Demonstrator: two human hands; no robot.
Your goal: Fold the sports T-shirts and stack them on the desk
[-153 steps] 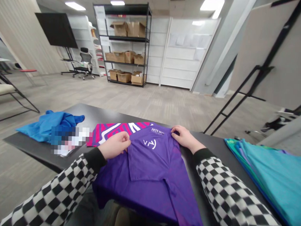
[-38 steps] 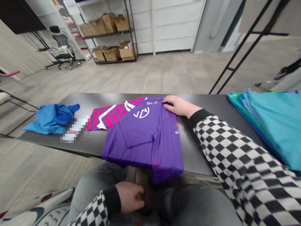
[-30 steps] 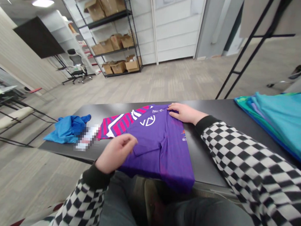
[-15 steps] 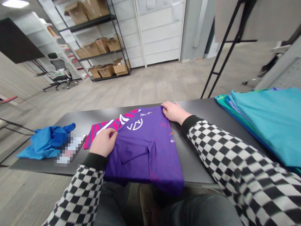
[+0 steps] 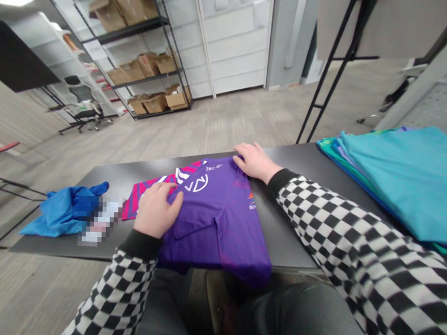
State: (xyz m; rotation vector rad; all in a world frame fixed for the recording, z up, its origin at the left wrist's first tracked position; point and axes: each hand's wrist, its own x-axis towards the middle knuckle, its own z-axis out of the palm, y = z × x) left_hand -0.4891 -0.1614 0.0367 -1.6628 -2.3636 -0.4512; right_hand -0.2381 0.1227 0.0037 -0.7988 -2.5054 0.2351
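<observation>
My left hand (image 5: 156, 210) rests flat and my right hand (image 5: 253, 161) pins the far corner of the purple shirt (image 5: 217, 221) on the black table (image 5: 294, 238); looks light, limp, slippery, so grip at folded edges.

Both arms reach forward in black-and-white checked sleeves with black cuffs. The left hand (image 5: 157, 210) lies palm down near the desk's near edge, fingers (image 5: 172, 208) loosely together and pointing forward-right, its grip flat and unclosed. The right hand (image 5: 255, 161) stretches further, toward the desk's far edge, palm down with fingers spread slightly leftward, the forearm crossing diagonally from the lower right.
</observation>
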